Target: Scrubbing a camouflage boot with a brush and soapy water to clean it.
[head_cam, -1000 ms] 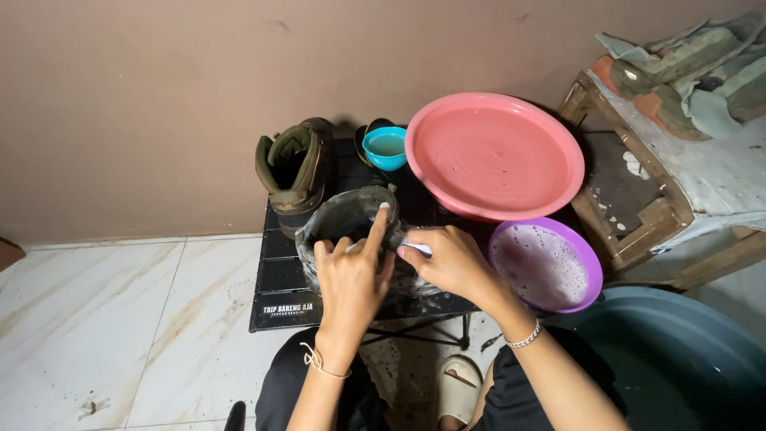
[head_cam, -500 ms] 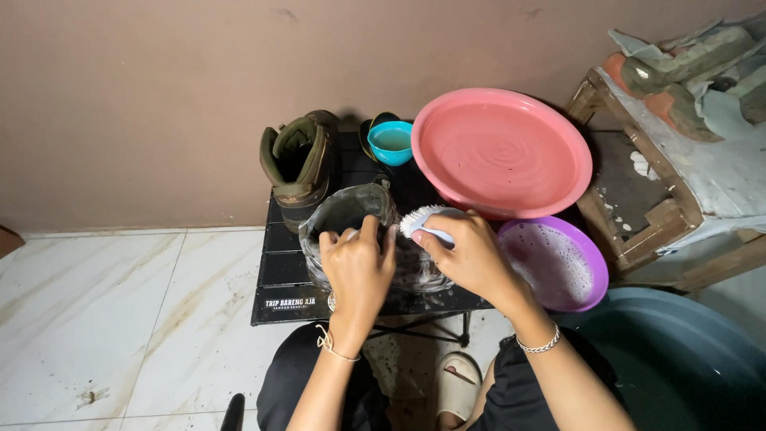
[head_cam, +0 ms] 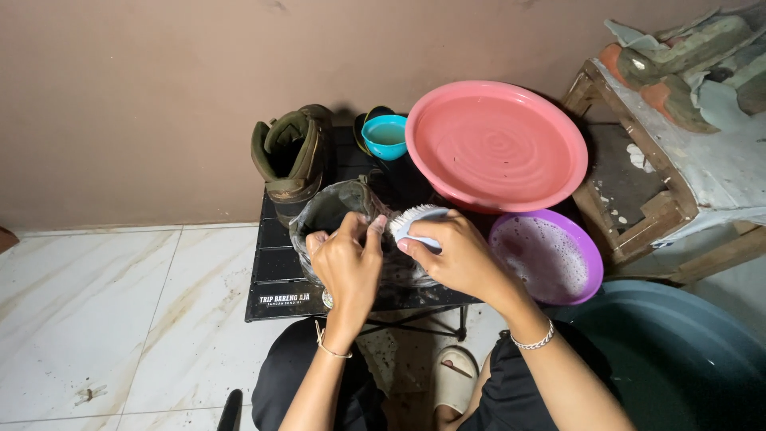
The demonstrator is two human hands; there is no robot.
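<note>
Over on the black bench (head_cam: 275, 275) stand two boots: one olive boot (head_cam: 291, 160) upright at the left, one wet grey boot (head_cam: 339, 215) gripped by the left hand (head_cam: 347, 267). Beside it, the right hand (head_cam: 455, 255) is closed around one white brush (head_cam: 415, 219) touching that boot. Further right sit three basins: teal (head_cam: 384, 136), pink (head_cam: 495, 144), purple (head_cam: 546, 255).

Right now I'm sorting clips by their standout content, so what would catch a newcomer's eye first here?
The big pink basin of water at top centre stands out first, with a purple bowl of suds just below it. In the middle, on the small black table, the left hand steadies a wet grey boot while the right hand holds a white brush against it. A second, olive boot stands behind.
</note>
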